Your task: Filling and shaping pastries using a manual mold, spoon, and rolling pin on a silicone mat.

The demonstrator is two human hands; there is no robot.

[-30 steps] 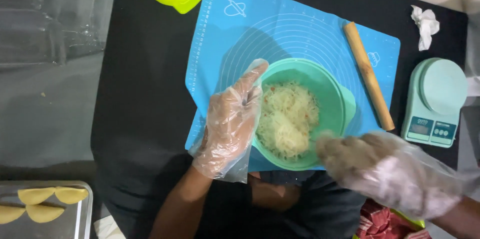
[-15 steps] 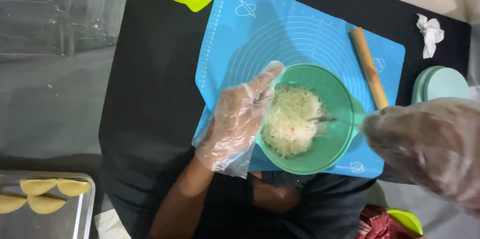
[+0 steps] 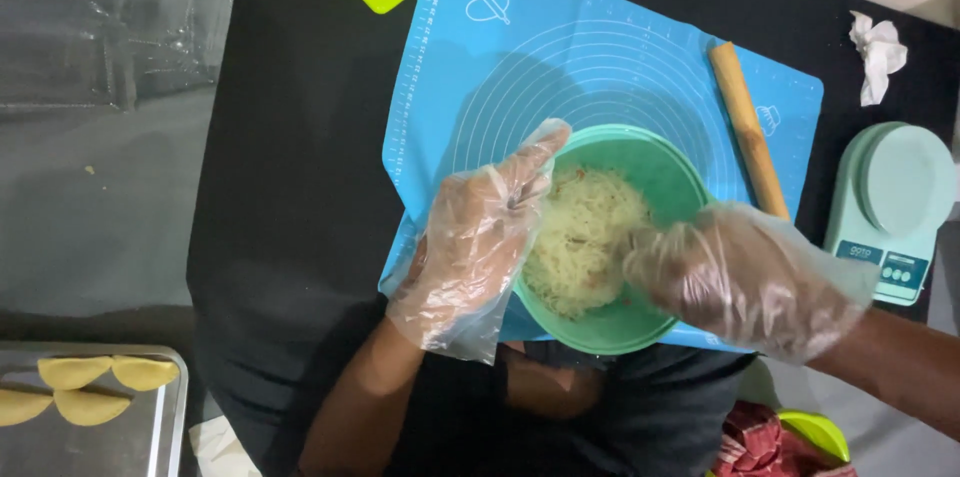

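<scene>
I see my left hand [image 3: 478, 237], in a loose clear glove, spread flat against the near-left rim of the green bowl [image 3: 668, 165], bracing it so it won't slide on the blue mat [image 3: 560, 47]. My right hand [image 3: 745, 277], gloved too, reaches in from the other side, fingers curled down into the shredded filling [image 3: 578, 237]; the crinkled plastic hides whether it pinches any, so I cannot tell. The bowl sits at the mat's near edge, close to my body. A rolling pin [image 3: 748, 127] lies just beyond, a scale [image 3: 895, 207] to the right.

Mint-green bowl [image 3: 668, 169], pale shredded filling [image 3: 580, 237], blue mat [image 3: 560, 57] with white rings, black table [image 3: 290, 137].
</scene>
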